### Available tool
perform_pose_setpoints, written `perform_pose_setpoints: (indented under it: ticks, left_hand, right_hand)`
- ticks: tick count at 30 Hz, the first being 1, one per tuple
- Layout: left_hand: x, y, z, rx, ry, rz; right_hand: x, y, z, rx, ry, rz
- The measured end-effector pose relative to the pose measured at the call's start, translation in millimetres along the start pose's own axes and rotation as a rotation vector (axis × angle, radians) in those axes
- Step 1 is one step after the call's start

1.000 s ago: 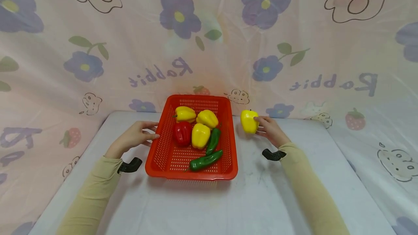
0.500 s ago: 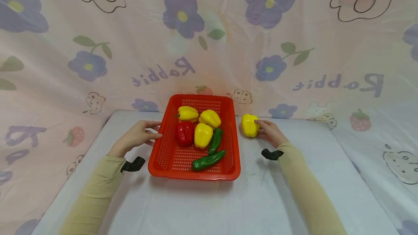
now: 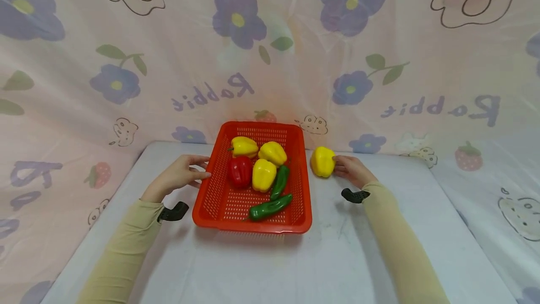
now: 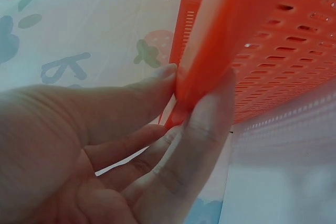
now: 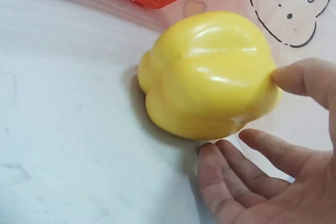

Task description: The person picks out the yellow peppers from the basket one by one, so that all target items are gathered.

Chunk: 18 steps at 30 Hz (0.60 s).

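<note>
On the left, my left hand point(image 3: 183, 175) pinches the side rim of a red plastic basket point(image 3: 307, 201). The left wrist view shows thumb and fingers on either side of that rim point(image 4: 210, 51). A yellow bell pepper point(image 3: 323, 162) rests on the table just right of the basket. Beside it is my right hand point(image 3: 352, 170), its fingers loosely spread. Seen from the right wrist, the thumb tip is at the edge of the pepper point(image 5: 210, 77) and the other fingertips lie just below it. Inside the basket are a red bell pepper point(image 3: 240, 171) and several yellow ones point(image 3: 264, 175).
Two long green peppers point(image 3: 271, 207) also lie in the basket, towards its front right. The white table point(image 3: 261, 271) backs onto a patterned curtain point(image 3: 295, 60) with flowers and rabbits. A black wrist mount point(image 3: 355, 196) sticks out from each sleeve.
The yellow bell pepper has come down onto the table by the basket, and my right hand has loosened and drawn slightly right of it. The left hand keeps its hold on the rim.
</note>
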State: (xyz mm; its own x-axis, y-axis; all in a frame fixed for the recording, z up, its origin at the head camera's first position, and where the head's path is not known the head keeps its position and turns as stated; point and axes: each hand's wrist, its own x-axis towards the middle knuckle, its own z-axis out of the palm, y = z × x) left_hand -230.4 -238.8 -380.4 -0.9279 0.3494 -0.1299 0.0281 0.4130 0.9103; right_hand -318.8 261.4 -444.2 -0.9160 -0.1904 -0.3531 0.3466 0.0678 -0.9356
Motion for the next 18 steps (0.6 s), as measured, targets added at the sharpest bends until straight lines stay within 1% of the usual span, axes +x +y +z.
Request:
perform_pose_setpoints:
  ticks: [3, 8, 13, 18]
  left_hand:
    - [0.2, 0.4, -0.7, -0.003, -0.004, 0.009]
    - [0.8, -0.1, 0.1, 0.002, -0.003, 0.005]
    - [1.6, -1.3, 1.1, -0.001, -0.007, 0.002]
    - [1.2, -2.1, 0.2, 0.006, 0.000, 0.005]
  right_hand:
    - [1.4, 0.9, -2.3, -0.009, -0.007, -0.006]
    - [0.0, 2.1, -4.1, 0.000, -0.008, -0.007]
    - [-7.3, -6.4, -3.6, -0.003, 0.002, -0.027]
    - [-13.2, -22.0, -1.1, -0.102, 0.038, -0.072]
